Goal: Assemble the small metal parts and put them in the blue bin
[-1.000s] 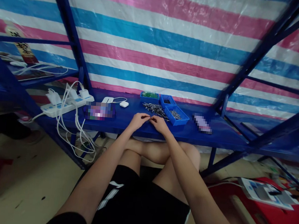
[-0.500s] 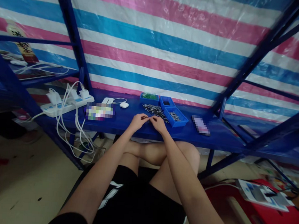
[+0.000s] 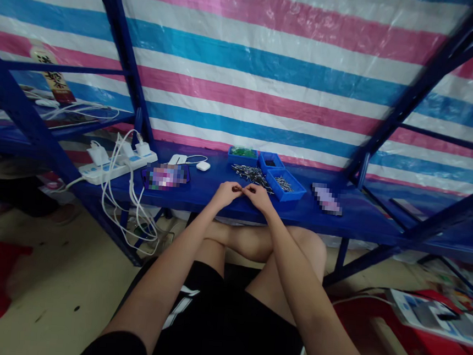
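My left hand [image 3: 225, 194] and my right hand [image 3: 258, 196] meet fingertip to fingertip above the front edge of the blue table [image 3: 201, 202]. Both are closed in a pinch; whatever sits between the fingers is too small to make out. Just beyond them lies a loose pile of thin dark and silvery pieces [image 3: 250, 174]. A blue bin [image 3: 296, 196] right of the pile holds similar slim metallic pieces. Behind it is a smaller blue bin [image 3: 271, 162] with dark bits, and to its left a blue bin with green pieces [image 3: 242, 152].
On the left are a phone with a lit screen [image 3: 165, 177], a white charger [image 3: 177, 160], a small white case [image 3: 203, 166] and a cabled power strip [image 3: 117, 168]. Another phone [image 3: 326, 198] lies right. Blue frame posts flank the table; a red stool [image 3: 446, 339] bears another power strip.
The whole view has shifted slightly, so everything appears a little further right. My hands stay together at the same spot by the pile, with only slight finger movement.
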Action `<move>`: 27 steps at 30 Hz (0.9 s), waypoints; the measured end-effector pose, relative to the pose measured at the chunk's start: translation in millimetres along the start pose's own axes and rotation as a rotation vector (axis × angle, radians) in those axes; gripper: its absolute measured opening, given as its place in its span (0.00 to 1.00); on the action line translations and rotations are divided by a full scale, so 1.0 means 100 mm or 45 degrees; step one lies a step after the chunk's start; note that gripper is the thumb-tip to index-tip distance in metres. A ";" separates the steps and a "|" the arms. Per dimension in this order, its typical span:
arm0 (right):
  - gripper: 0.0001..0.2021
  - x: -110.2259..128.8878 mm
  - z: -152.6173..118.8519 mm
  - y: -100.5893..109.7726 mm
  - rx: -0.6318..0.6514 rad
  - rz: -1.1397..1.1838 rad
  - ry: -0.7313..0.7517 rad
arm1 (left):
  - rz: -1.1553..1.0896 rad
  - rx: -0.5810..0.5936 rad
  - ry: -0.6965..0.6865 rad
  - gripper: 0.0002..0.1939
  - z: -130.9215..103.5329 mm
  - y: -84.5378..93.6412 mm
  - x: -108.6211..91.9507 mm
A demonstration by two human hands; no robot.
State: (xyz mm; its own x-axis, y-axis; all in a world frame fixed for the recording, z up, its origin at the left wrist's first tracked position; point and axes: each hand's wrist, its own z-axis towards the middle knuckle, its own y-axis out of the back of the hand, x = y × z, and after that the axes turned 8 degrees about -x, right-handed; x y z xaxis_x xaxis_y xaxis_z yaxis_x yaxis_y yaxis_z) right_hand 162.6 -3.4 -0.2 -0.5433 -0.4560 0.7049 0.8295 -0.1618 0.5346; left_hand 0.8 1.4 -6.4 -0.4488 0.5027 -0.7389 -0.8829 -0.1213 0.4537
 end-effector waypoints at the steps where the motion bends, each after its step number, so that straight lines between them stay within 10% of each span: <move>1: 0.11 0.00 0.00 0.00 -0.003 -0.003 0.001 | 0.008 -0.001 0.000 0.09 0.00 0.00 0.00; 17: 0.10 -0.01 0.00 0.03 -0.064 0.223 0.056 | 0.205 0.137 -0.087 0.11 -0.02 0.00 -0.06; 27: 0.10 -0.04 0.01 0.02 -0.083 0.102 0.020 | 0.056 -0.148 -0.018 0.12 -0.02 0.07 -0.11</move>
State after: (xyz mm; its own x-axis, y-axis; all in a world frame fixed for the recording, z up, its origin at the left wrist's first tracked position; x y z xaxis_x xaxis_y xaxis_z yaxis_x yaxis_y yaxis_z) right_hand 166.2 -1.3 -1.9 -0.4735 -0.4834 0.7363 0.8770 -0.1809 0.4452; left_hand -1.0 -6.2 3.7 -0.4861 0.5063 -0.7123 -0.8729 -0.2413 0.4241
